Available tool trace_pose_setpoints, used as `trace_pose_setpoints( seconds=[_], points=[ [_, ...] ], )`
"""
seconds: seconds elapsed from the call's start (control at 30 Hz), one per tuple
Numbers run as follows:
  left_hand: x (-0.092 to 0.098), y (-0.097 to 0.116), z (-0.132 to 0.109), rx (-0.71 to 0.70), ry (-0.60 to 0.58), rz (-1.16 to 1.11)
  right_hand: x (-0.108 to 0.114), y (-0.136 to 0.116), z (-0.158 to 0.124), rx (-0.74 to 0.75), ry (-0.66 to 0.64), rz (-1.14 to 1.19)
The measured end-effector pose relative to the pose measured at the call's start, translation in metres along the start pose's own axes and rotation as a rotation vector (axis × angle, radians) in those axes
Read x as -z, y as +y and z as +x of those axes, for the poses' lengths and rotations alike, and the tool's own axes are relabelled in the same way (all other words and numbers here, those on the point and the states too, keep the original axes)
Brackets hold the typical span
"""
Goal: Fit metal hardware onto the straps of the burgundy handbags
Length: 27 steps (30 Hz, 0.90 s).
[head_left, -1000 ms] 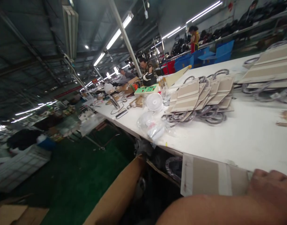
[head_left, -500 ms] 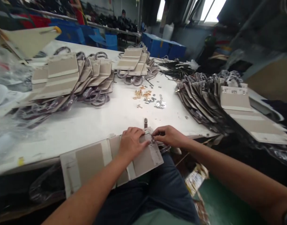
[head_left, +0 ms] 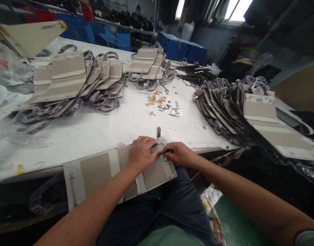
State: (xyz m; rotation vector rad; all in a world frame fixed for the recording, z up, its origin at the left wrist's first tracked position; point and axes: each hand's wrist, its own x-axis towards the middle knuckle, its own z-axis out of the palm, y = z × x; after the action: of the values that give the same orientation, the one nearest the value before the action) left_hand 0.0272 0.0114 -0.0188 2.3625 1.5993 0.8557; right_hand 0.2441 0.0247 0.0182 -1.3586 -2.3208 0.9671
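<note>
A flat beige bag panel (head_left: 95, 172) with pale strips lies at the table's front edge, partly over my lap. Across its far edge my left hand (head_left: 142, 152) grips it, thumb on the face and fingers toward the far side. At the panel's right end my right hand (head_left: 178, 153) is closed in a pinch over a small metal fitting (head_left: 164, 157), mostly hidden by the fingertips. Just beyond the panel, a dark strap tab (head_left: 159, 132) with a metal piece points away from me.
Gold clasps (head_left: 157, 99) and silver plates (head_left: 176, 112) lie loose mid-table. Stacks of similar bag pieces stand at the left (head_left: 67, 78), back (head_left: 145, 63) and right (head_left: 259, 106). Dark cords (head_left: 190, 73) lie behind. A person (head_left: 138, 17) sits in the background.
My right hand has shifted slightly left over the panel's end, its fingertips now nearer my left thumb. My left hand keeps its hold, and the view has tilted a little.
</note>
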Motion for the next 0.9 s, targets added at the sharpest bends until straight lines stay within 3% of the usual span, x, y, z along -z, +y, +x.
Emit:
trace_pose_setpoints(
  seconds=[0.33,0.73,0.83,0.9],
  points=[
    [0.000,0.001,0.000,-0.004,0.001,-0.004,-0.001,-0.002,0.001,0.073,-0.006,-0.157],
    [0.001,0.002,0.001,0.003,0.000,-0.008,-0.015,-0.013,-0.016,0.002,0.080,-0.498],
    [0.001,0.002,0.001,0.007,0.002,-0.004,-0.014,-0.009,-0.018,0.029,0.080,-0.434],
    [0.002,0.001,0.001,0.008,0.003,-0.008,-0.007,-0.008,-0.017,0.045,0.131,-0.263]
  ],
)
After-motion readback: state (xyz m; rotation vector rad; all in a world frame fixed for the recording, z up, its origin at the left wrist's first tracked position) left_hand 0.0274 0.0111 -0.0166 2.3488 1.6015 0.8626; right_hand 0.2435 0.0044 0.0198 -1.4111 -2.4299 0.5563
